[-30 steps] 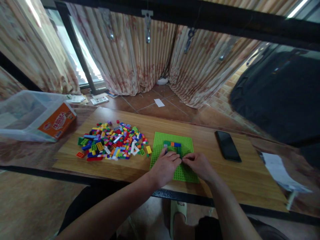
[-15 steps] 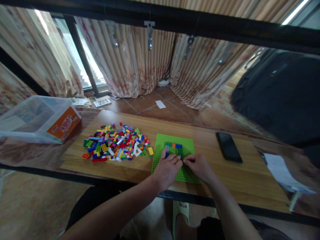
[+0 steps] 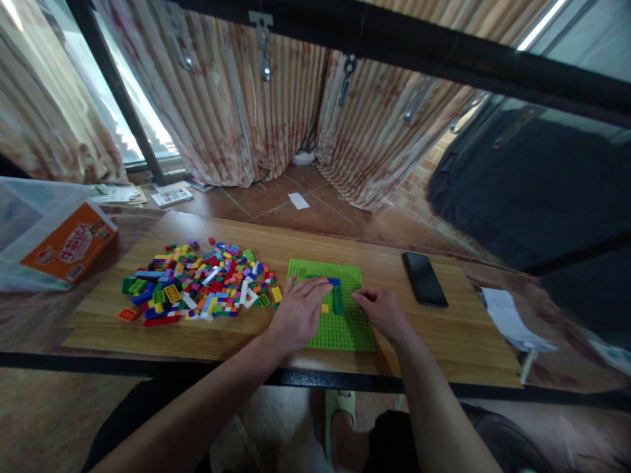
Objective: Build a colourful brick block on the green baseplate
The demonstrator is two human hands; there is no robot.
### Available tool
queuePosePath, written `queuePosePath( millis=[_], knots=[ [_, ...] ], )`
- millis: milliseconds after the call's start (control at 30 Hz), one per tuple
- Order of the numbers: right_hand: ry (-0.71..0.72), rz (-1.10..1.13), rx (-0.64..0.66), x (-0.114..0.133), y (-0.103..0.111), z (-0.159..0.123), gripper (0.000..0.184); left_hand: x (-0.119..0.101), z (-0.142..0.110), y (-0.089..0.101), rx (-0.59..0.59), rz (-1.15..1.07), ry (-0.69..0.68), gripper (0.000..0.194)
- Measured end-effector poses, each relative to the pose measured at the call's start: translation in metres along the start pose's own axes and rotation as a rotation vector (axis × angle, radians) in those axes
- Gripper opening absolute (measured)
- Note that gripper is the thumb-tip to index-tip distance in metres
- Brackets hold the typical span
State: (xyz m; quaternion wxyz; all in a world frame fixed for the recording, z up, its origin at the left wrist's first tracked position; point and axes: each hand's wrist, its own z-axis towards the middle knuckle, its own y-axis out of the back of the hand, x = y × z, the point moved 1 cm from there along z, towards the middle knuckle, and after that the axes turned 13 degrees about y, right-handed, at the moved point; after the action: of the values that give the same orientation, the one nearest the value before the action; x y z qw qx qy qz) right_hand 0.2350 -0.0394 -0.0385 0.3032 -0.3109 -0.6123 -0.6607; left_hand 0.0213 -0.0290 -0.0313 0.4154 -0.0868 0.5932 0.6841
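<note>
A light green studded baseplate [image 3: 345, 338] lies on the table in front of me. On it, toy bricks are set in a frame-like outline: a blue brick [image 3: 334, 282] at the far corner, a dark green column [image 3: 338, 302] on the right side and a yellow brick [image 3: 325, 308] near my left palm. My left hand [image 3: 298, 309] is over the outline's left part, fingers stretched toward the blue brick, hiding bricks beneath. My right hand [image 3: 382, 312] is at the plate's right edge, thumb and fingertips pinched together; anything between them is hidden.
A heap of loose colourful bricks [image 3: 197, 282] covers the table's left part. Beyond it stands a clear plastic bin [image 3: 44, 217] with an orange label. A black phone [image 3: 424, 279] and white papers [image 3: 510, 318] lie on the right. The table's dark front edge [image 3: 305, 378] runs close to me.
My left hand has moved off the column's near end to the outline's left side, with its fingers straighter. The yellow brick now shows. My hands are farther apart, and the whole view has shifted.
</note>
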Motion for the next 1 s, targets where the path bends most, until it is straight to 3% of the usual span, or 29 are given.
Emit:
queuePosePath(
  millis=[300,533,667,1000],
  knots=[
    [0.091,-0.118,-0.146,0.028,-0.003,-0.003,0.033,0.026,0.018,0.049,-0.280,-0.058,0.167,0.032],
    [0.256,-0.138,-0.161,0.042,-0.021,-0.004,0.024,0.059,0.028,0.075,-0.471,-0.234,0.344,0.028],
    [0.360,-0.157,-0.119,0.052,-0.037,-0.002,0.021,0.070,0.032,0.079,-0.506,-0.374,0.373,0.024],
    [0.515,-0.150,-0.020,0.072,-0.077,-0.005,0.015,0.074,0.030,0.087,-0.506,-0.396,0.412,0.024]
  ],
)
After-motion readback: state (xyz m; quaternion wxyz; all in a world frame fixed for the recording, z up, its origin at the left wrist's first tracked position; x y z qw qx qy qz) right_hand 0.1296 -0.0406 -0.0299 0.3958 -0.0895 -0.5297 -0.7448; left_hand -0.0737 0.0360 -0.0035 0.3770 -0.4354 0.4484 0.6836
